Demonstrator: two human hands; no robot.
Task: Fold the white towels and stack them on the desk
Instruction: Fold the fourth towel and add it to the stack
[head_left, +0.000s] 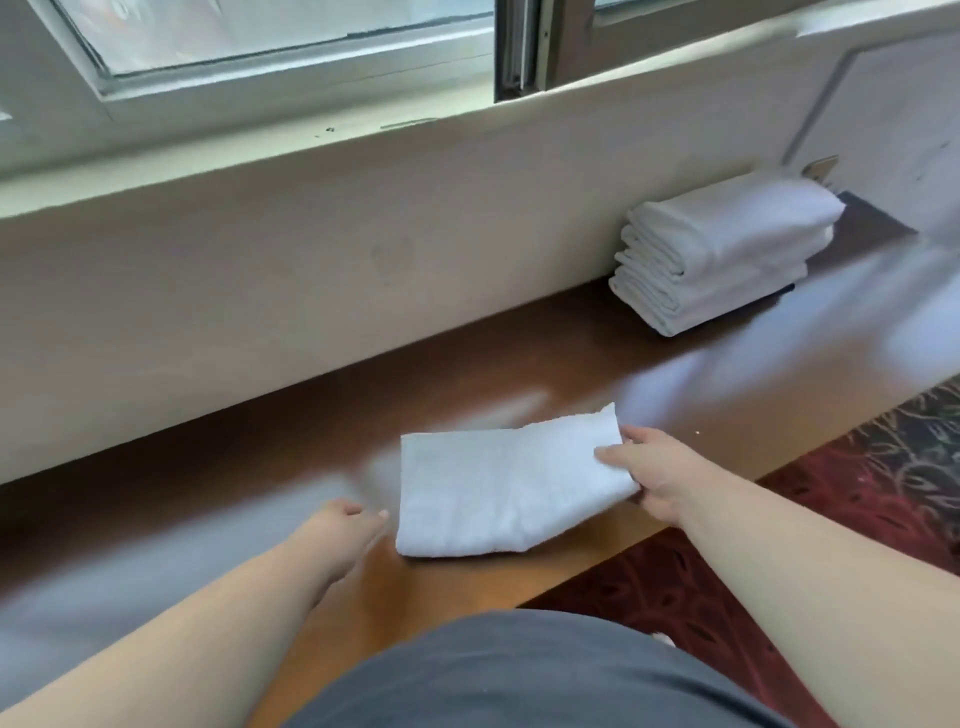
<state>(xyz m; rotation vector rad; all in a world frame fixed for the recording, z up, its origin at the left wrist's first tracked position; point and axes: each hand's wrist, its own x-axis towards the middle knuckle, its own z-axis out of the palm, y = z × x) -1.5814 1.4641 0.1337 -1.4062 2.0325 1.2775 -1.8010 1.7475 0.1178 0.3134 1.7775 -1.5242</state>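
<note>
A folded white towel (498, 483) lies on the brown wooden desk (311, 447) near its front edge. My right hand (649, 475) grips the towel's right end, thumb on top and fingers underneath, and that end is raised a little off the desk. My left hand (345, 525) hovers just left of the towel with its fingers relaxed, holding nothing and not touching it. A stack of several folded white towels (722, 254) stands at the far right of the desk against the wall.
A cream wall (260, 291) runs along the desk's back edge under a window sill (311, 135). A dark patterned carpet (857, 509) lies beyond the desk's front edge at the right. A metal fitting (821, 169) shows behind the stack.
</note>
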